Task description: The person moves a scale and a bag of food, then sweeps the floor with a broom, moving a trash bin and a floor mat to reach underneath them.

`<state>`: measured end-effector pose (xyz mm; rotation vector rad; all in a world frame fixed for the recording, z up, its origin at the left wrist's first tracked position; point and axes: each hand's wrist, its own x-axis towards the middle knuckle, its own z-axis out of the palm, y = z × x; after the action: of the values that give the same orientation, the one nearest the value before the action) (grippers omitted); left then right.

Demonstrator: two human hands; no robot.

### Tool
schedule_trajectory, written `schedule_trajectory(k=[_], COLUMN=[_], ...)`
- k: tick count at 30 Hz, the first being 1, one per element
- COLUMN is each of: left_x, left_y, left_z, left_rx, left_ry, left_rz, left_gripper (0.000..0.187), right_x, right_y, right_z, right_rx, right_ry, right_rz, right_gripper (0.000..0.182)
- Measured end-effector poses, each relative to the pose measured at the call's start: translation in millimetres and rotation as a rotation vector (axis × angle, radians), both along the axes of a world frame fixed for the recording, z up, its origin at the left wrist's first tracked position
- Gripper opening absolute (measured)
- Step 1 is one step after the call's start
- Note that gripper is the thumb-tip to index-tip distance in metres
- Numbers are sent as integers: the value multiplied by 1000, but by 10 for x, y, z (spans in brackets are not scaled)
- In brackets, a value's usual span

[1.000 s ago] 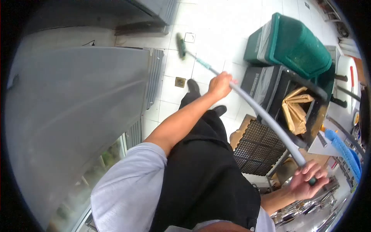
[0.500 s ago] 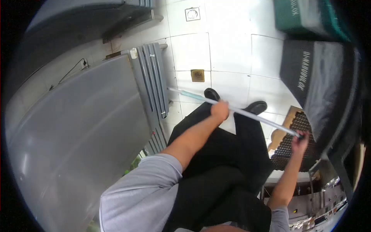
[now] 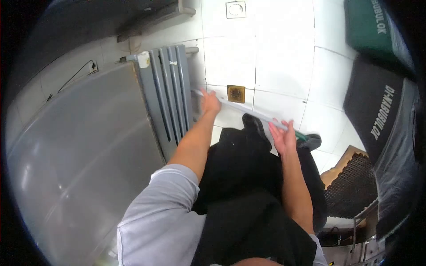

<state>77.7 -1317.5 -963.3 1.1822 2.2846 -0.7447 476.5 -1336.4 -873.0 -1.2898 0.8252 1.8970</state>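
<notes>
A long pale pole (image 3: 248, 111) with a green section near its right end slants above the floor, in front of my legs. Around its left part is my left hand (image 3: 211, 103), close to the grey slatted panel, with the fingertips pointing up. My right hand (image 3: 283, 135) holds the pole loosely near the green section, its thumb and fingers partly spread on either side. The pole's right end reaches my dark shoe (image 3: 312, 141). Its far left end comes up against the slatted panel and is hard to make out.
The grey slatted panel (image 3: 166, 93) adjoins a large grey surface (image 3: 88, 155) at left. A floor drain (image 3: 236, 94) lies in the white tiles (image 3: 284, 57). At right are a black lettered cover (image 3: 372, 106), a green one (image 3: 372, 26) and a perforated dark mat (image 3: 353, 186).
My left hand has moved left along the pole toward the slatted panel. My right hand has come left and up from the pole's black end. The green section now shows at the right, formerly at left.
</notes>
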Motion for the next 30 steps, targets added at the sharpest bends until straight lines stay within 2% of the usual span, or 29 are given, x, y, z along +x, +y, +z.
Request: schedule_trajectory(k=[2,3,4,5,6,8,9,12,13,14,15,16,17,18,19,20,21,23,24,25,26,27,28,29,30], left_x=[414,586,839,1343,1689,2475,2704,2565,2275,1872,1187,402,321,154,-348,-694,-596,-173,413,624,1059,1494,1935,2289,2662], left_y=[57,-59,-106,-36,-332,-149,-215,-333,-516,-568,-846,-1280,-608,-380,-569,-802,-816,-677,-303,-501,-362,-112,115,-127,-125], left_z=[422,394,416,749,751,1347,1374,1102,805,575,-9,-663,155,440,109,-219,-267,-164,158,-169,87,456,808,792,970], left_rx=[-42,-5,-145,-237,-124,-266,-240,-306,-221,-178,-235,-152,-375,-385,-408,-431,-389,-302,-263,-127,-152,-36,-35,69,78], left_ry=[-114,-176,-296,-326,-469,-528,-592,-511,-469,-433,-289,-53,-32,50,56,62,26,-47,-106,-68,-177,-314,-332,-307,-411], left_rz=[0,-63,-219,-279,-370,-392,-353,-208,-190,-203,-121,-233,-35,28,19,10,-28,-103,-11,-150,-206,-257,-283,-380,-363], left_gripper=[47,46,46,49,53,47,40,32,27,26,31,38,45,47,46,47,46,46,47,49,52,52,51,48,44], right_x=[332,585,1029,1690,2336,3261,3341,3678,3135,2624,2121,1198,380,-247,-511,-525,-470,-171,193,544,925,1343,1662,2044,2369], right_y=[-185,-278,-487,-793,-1080,-1183,-966,-1307,-1087,-1078,-1055,-659,-362,-34,123,184,287,304,195,195,165,87,74,-144,-303], right_z=[274,428,437,379,332,624,795,-68,-85,-580,-1057,-887,-750,-465,-486,-467,-456,-362,-286,-36,219,318,637,973,1258], right_rx=[-63,-72,-67,35,135,348,-71,-197,-132,14,158,-22,-26,-63,-11,-18,-12,15,36,-1,-37,-54,-109,-90,-184], right_ry=[-30,-83,-69,-49,-25,-113,-689,-462,-482,-162,154,-35,19,-79,-91,-88,-90,-141,-190,-250,-310,-347,-405,-468,-577], right_rz=[-60,-78,-121,-155,-191,-81,-166,4,78,48,70,246,284,171,211,227,251,242,209,173,138,90,20,45,11], right_gripper=[58,63,67,68,71,62,55,51,45,46,47,52,62,63,64,64,64,64,65,66,66,67,66,67,68])
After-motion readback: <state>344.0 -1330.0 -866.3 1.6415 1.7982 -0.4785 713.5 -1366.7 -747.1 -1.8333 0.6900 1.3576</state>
